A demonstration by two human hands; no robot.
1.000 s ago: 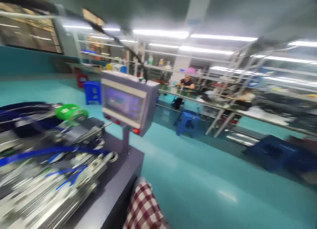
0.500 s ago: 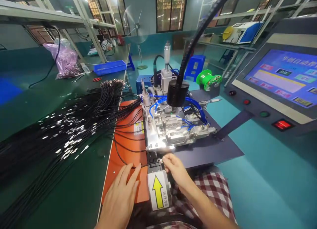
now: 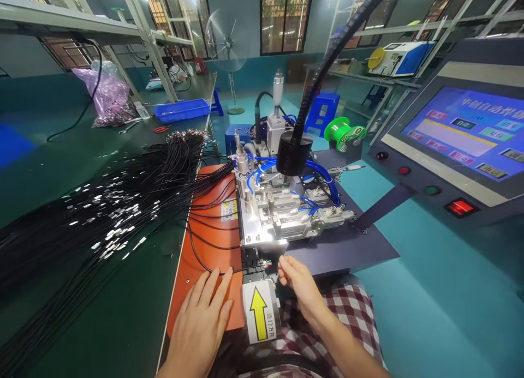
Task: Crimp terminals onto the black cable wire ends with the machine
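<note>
My left hand (image 3: 200,318) lies flat on the orange plate (image 3: 233,307), fingers stretched out, with its fingertips at a thin black cable (image 3: 239,271). That cable runs across the black track (image 3: 256,274) of the machine, and its end shows small coloured wires (image 3: 267,263). Just right of these wires, apart from them, is my right hand (image 3: 301,285). Its thumb and index finger are pinched together; whether anything small is between them I cannot make out. Below the track sits a white cover with a yellow arrow (image 3: 258,312).
The metal machine (image 3: 286,214) with blue air hoses stands straight ahead, under a black flexible arm (image 3: 293,154). A large bundle of black cables (image 3: 135,198) covers the bench at left. A control panel with a lit screen (image 3: 462,132) rises at right.
My right hand has moved off the cable end to the right, leaving the coloured wires uncovered. My left hand has stayed in nearly the same place.
</note>
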